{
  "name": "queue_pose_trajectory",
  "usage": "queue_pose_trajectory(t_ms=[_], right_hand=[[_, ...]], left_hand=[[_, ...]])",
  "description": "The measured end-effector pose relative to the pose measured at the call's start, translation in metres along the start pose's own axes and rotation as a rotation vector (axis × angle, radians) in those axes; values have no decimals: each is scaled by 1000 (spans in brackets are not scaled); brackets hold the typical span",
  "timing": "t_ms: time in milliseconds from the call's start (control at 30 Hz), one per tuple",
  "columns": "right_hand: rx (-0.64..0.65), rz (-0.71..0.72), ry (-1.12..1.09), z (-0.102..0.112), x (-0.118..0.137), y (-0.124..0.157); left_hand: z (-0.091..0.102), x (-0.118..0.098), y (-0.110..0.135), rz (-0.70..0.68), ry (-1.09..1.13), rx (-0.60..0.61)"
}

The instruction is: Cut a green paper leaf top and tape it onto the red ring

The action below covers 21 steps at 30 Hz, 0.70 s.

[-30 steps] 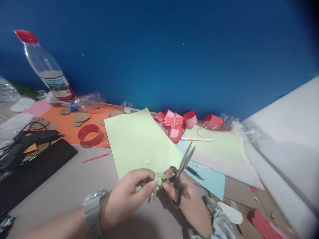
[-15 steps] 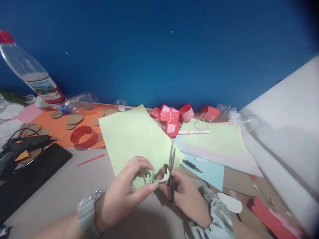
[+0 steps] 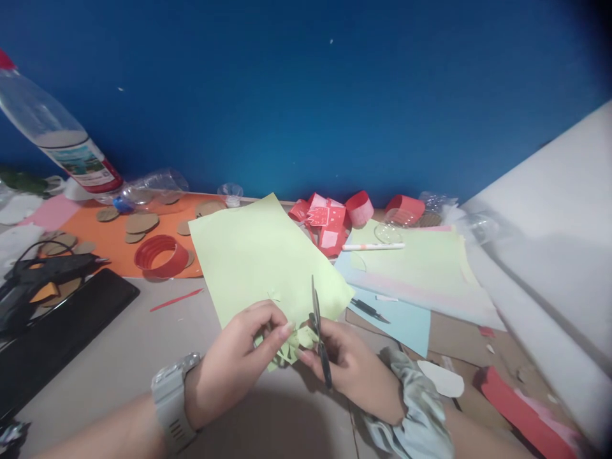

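My left hand (image 3: 251, 347), with a grey watch at the wrist, pinches a small piece of pale green paper (image 3: 291, 347) cut into leaf-like strips. My right hand (image 3: 344, 357) has scissors (image 3: 317, 319) in its fingers, their blades nearly together and pointing away from me. Its thumb and fingertips also touch the right end of the cut green piece. Beneath and beyond both hands lies a large pale green sheet (image 3: 268, 255), turned at an angle. A tiny green scrap (image 3: 273, 296) rests on that sheet.
At left are a glue gun (image 3: 52, 271), a black slab-like object (image 3: 71, 338), a red ring (image 3: 161, 257), cardboard discs (image 3: 142, 223) and a tall bottle (image 3: 62, 131). A pen (image 3: 369, 310) lies on blue paper at right. Red paper pieces (image 3: 329, 223) sit against the blue wall.
The scissors have tilted left, and their blades are closer together. The curled green strip has bunched up between my hands. A small scrap now shows on the green sheet.
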State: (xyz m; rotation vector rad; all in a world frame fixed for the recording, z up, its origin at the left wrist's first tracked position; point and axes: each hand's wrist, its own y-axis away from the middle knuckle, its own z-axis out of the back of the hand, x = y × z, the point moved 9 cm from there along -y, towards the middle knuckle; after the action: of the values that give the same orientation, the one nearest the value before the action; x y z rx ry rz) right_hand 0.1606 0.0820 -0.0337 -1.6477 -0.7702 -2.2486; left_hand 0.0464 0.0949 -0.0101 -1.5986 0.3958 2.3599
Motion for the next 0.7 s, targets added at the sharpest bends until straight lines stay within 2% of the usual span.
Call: queue_pose_trajectory(t_ms=[267, 467, 600, 633, 700], right_hand=[[-5, -22, -5, 1, 5, 0], [35, -1, -47, -4, 7, 0], [12, -6, -98, -4, 3, 0], [-48, 24, -158, 3, 5, 0], [-283, 136, -330, 30, 13, 3]], left_hand=[[-2, 5, 0, 15, 64, 33], [13, 12, -2, 90, 179, -119], [17, 13, -2, 106, 252, -159], [18, 14, -2, 117, 260, -161], [18, 17, -1, 151, 268, -169]])
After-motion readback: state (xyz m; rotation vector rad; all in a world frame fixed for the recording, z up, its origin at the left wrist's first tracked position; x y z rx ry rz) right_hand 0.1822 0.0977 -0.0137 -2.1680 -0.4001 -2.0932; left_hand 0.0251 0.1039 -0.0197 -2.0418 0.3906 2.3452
